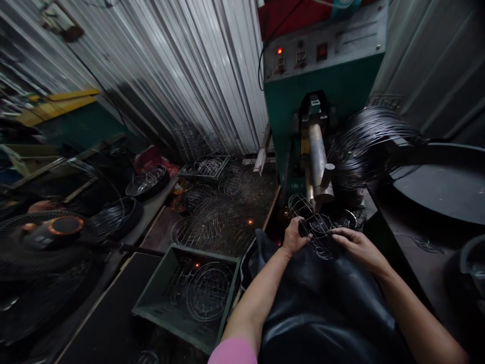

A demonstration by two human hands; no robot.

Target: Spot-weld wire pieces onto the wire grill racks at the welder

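Note:
A round wire basket is held between my two hands, just below the metal electrode arm of a green machine. My left hand closes around its left side, with the thumb along the wires. At its right side, my right hand pinches a wire between thumb and fingers. The basket's upper part reaches up beside the electrode tip; whether they touch I cannot tell. A dark apron covers my lap beneath the basket.
A green crate with round wire pieces stands at the left. Coiled wire lies right of the green machine, near a large dark basin. A fan is at far left. Loose wire frames cover the floor.

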